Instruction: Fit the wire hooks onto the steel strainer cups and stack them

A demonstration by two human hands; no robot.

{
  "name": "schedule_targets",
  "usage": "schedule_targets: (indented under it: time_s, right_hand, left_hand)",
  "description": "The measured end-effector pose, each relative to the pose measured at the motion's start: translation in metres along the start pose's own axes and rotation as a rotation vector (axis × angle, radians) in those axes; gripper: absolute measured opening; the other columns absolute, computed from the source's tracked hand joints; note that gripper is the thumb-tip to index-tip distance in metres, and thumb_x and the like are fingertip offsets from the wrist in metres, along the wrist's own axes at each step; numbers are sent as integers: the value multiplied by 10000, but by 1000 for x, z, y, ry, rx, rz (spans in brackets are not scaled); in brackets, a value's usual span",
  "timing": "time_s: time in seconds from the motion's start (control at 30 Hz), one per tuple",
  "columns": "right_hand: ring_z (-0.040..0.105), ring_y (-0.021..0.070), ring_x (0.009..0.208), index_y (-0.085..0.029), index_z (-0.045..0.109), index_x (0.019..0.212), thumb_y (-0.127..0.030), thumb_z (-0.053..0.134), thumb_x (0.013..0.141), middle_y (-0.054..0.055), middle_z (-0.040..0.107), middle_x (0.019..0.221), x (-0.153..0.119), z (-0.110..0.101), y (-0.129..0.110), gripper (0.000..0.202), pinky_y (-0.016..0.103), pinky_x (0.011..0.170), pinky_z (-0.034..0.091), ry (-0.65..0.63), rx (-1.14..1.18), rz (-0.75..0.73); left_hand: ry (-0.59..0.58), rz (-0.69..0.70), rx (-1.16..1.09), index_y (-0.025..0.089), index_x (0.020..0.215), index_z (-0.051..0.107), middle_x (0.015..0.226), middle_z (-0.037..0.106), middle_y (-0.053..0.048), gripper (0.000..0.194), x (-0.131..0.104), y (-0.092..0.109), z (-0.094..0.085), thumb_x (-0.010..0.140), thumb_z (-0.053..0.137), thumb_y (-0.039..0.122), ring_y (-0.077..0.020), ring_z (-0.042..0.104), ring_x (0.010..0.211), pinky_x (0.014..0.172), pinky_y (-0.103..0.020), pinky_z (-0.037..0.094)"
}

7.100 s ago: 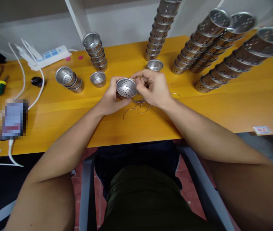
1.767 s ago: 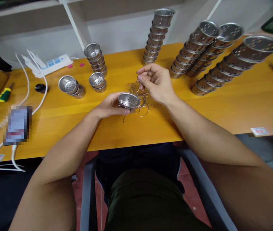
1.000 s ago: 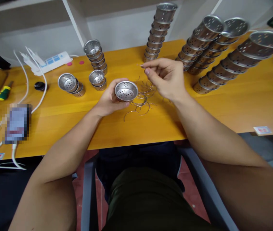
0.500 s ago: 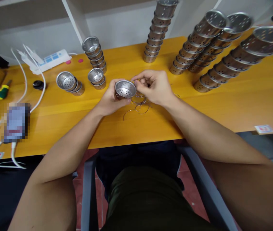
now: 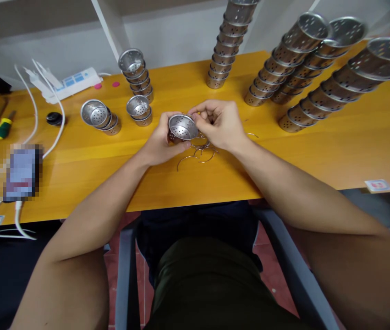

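Two bare hands work together over the tabletop point(image 5: 181, 190), near its front edge and about midway across. The left hand point(image 5: 160, 144) is clamped around a perforated metal cup point(image 5: 183, 128), thumb on the near side and fingers behind, with the open mouth facing up and tilted slightly toward the wearer. The right hand point(image 5: 220, 126) has thumb and forefinger brought together at the cup's right rim; whether that grip pinches the rim itself or a thin piece of wire cannot be told.

The step in hand looks like fine work at the rim, perhaps fitting a wire. To do it well, the left hand should carry the cup's weight and hold the wall firmly without squeezing it out of round, leaving the right side free for the fingertips. Small, light movements would suit the right hand, since a springy wire could slip or flick away. Turning the cup with the left hand would likely be easier than reaching around it. Both wrists should hang clear of the loose curved wires point(image 5: 208, 160) just beneath, which could snag, and well short of the tall cup stacks point(image 5: 298, 114) on the right, which look easy to topple.
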State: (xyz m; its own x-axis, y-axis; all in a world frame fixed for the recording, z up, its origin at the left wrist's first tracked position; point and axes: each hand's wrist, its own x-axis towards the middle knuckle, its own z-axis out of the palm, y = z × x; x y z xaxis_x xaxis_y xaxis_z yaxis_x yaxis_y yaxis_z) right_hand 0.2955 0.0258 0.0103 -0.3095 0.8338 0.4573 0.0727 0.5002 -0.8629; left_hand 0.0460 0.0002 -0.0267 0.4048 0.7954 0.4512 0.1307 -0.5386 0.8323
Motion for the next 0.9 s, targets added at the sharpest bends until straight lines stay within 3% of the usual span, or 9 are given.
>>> schedule_targets:
  time_s: [0.17,0.33,0.47,0.6,0.77,0.9]
  right_hand:
    - [503,214,682,-318,806,1101,-508,1038,1025,-40,493,730,-2,11,-2,310,381,626,563,42,9,-23]
    - [539,178,671,-266,809,1027,-373,1005,1025,-41,555,732,-4,14,-10,223,331,620,533,25,50,-5]
    - [606,187,677,-255,871,1048,-576,1057,1050,-2,681,766,-1,-5,-20,371,346,614,569,-164,164,46]
    - [645,183,668,-253,873,1024,-770,1240,797,0,718,763,2,-23,-28,673,347,599,588,-362,261,66]
    - [621,181,679,-269,844,980,-840,1235,755,-28,663,718,5,-24,-31,728,331,587,552,-378,246,55]
    - [564,177,666,-280,848,985,-852,1238,737,-32,650,718,3,-19,-29,735,339,570,508,-356,241,64]
  left_hand:
    - [52,9,94,274,1687,621,1464,774,-143,1172,1,8,5,859,1093,957,-448,782,1530,1372,-673,635]
    - [84,-44,90,254,1513,708,1375,848,-116,1037,1,14,4,837,1128,919,-389,852,1375,1287,-571,680]
    - [84,-104,11,264,1445,734,1336,872,-94,980,0,14,-1,838,1116,931,-333,868,1249,1198,-526,704]
    - [31,-142,-89,281,1436,735,1320,856,-89,954,-2,10,-3,861,1091,953,-329,862,1239,1189,-549,698]
    - [-28,-101,-111,302,1521,694,1418,811,-91,1081,-4,3,-3,757,1198,878,-351,851,1337,1236,-552,686]
    - [-8,-76,-58,279,1528,682,1444,819,-110,1056,-3,-1,-6,808,1166,881,-336,849,1316,1233,-527,687]
